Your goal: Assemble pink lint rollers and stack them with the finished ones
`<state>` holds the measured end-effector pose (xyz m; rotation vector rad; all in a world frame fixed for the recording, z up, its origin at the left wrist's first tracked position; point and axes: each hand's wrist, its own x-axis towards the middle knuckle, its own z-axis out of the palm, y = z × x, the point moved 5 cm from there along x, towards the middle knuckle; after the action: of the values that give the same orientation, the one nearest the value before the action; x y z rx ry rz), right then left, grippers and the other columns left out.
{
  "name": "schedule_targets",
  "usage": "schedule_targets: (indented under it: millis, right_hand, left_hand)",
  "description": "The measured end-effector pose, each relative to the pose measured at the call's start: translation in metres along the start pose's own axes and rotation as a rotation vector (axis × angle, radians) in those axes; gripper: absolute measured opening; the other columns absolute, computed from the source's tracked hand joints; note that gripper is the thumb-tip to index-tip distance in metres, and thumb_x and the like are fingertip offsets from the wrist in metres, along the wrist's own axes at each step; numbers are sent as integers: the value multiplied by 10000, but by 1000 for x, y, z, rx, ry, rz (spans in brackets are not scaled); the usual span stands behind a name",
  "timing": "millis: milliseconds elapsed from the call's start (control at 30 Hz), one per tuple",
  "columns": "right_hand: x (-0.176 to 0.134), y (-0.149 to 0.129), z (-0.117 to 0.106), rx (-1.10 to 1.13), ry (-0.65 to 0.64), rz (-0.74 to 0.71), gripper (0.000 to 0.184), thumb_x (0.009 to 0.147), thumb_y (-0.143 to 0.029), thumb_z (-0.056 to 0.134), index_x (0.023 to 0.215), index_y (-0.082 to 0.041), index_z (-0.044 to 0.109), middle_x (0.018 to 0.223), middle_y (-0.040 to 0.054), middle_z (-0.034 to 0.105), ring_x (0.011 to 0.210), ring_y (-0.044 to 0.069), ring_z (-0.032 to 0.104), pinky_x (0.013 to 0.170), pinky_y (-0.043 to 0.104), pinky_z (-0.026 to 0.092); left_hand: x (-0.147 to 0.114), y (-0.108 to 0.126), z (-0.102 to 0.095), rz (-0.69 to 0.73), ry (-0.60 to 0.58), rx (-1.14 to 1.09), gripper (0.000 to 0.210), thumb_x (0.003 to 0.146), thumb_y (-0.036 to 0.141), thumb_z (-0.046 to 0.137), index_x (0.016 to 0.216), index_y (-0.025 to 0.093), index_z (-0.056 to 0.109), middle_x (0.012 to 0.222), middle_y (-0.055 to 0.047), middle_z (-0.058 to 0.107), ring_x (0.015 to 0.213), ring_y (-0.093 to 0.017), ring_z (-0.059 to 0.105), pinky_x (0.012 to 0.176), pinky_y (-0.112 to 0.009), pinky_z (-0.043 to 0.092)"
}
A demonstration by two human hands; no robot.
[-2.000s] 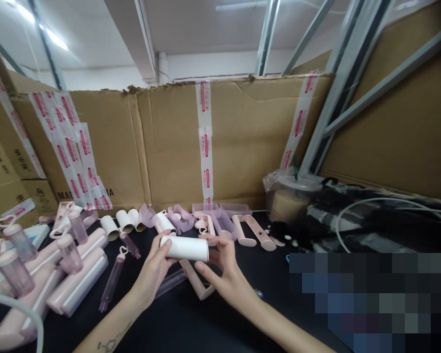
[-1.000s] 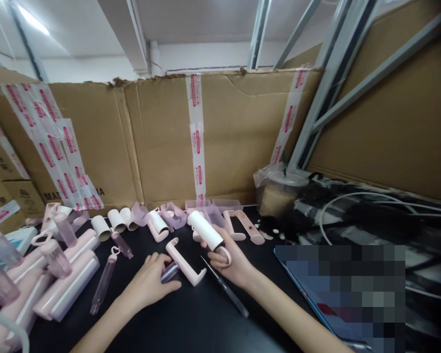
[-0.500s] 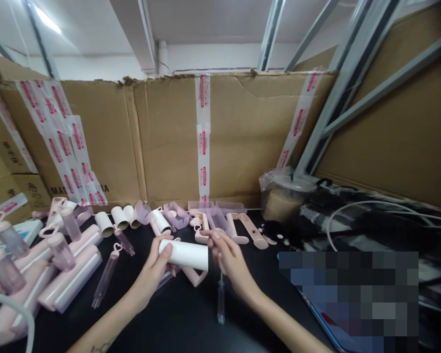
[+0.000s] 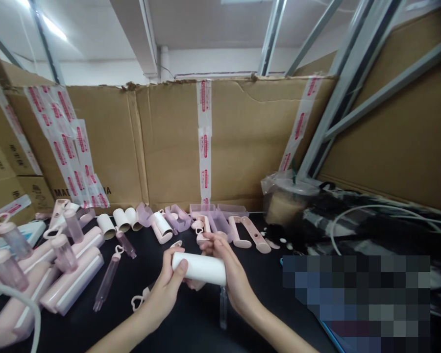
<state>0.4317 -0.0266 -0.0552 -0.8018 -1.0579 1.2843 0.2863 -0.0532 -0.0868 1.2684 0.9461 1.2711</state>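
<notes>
A white paper roll (image 4: 202,268), seemingly a lint roller refill, lies crosswise between my hands above the black table. My left hand (image 4: 171,279) is closed round its left end, thumb on top. At the right end, my right hand (image 4: 232,272) presses its palm and curls its fingers behind the roll. A pale pink part shows just beneath the roll, mostly hidden. Below my right hand, a clear slim tube (image 4: 223,311) is partly covered. Beside my left wrist lies a heart-shaped loop (image 4: 137,301), its other end hidden by the wrist.
Pink roller bodies (image 4: 71,282) and clear-pink handles (image 4: 108,279) crowd the left. White rolls (image 4: 122,220), lilac covers (image 4: 178,219) and pink frames (image 4: 255,235) line the back, before a cardboard wall (image 4: 169,147). A bagged drink cup (image 4: 286,203) and cables stand right.
The white roll has shifted right and slightly down with my left hand. My right hand has closed onto its right end. A heart-shaped loop now shows beside my left wrist.
</notes>
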Motion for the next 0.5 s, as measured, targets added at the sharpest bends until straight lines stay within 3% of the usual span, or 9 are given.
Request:
schedule_targets:
  millis: [100,200,300,400,500]
  right_hand:
    - [1,3,1,-12,-16,-29,362,827,-535,492,981,-217,569,787,12,590,717,161,527,653,263,432]
    - [6,6,-5,-64,-16,-32,441,830,-635,392,902,-227,542,705,-6,549,643,154,503,602,263,418]
    - [10,5,-9,-331,-116,-28,653,785,-757,224,767,-205,573,635,8,527,577,155,477,541,263,379]
    - [6,-6,-8,-643,-224,-151,772,719,-819,170,708,-193,622,682,49,580,610,180,506,530,270,351]
    - [-3,-15,-4,-683,-289,-174,803,735,-802,100,792,-200,628,741,61,612,648,195,542,537,273,369]
  left_hand:
    - [-6,3,4,3,-102,68,423,871,511,412,1151,209,315,1008,-80,535,703,-137,545,722,-322,463]
    - [-10,3,8,5,-157,97,425,881,503,399,1156,200,283,770,-6,520,709,-150,547,758,-331,448]
    - [-7,-3,6,-35,-127,79,464,870,527,401,1164,193,270,755,3,497,686,-147,534,738,-334,453]
    - [1,-5,1,-38,-68,4,508,849,546,431,1188,199,279,896,-35,498,677,-138,523,715,-337,464]
    - [4,-1,-3,12,-43,-5,516,857,526,433,1236,207,289,975,-57,497,695,-141,517,713,-337,465]
